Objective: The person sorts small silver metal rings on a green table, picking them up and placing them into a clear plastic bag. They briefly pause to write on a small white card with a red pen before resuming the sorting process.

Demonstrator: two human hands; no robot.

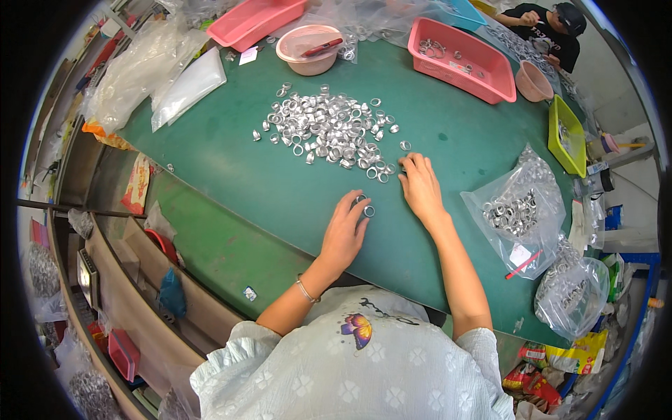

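- Our left hand (344,234) lies palm down on the green table (231,168), fingers curled over a couple of small metal rings (365,208) at its fingertips; we judge it a loose pinch on them, though the fingers hide the actual contact.
- Our right hand (421,186) rests flat, fingers spread and pressing lightly at the near edge of the pile of loose rings (329,129); it appears to hold nothing, only touching the outermost pieces.
- The pile is our landmark: it sits in the middle of the table, just beyond both hands, and is still large and unsorted.
- To the right of the pile and nearer to us lies a clear bag of rings (516,210), partly filled, with a red strip beside its label; a second bulging bag (570,294) sits nearer still, at the table's corner.
- Beyond the pile stands a pink tray (462,59) with a few rings inside and a round beige bowl (308,49) with a red tool in it.
- Far right of the pile is a yellow-green tray (567,133).
- As we judge it, some work is done, since bags already hold rings, yet most remains: the heap on the table is barely dented and only two rings are drawn out toward us.
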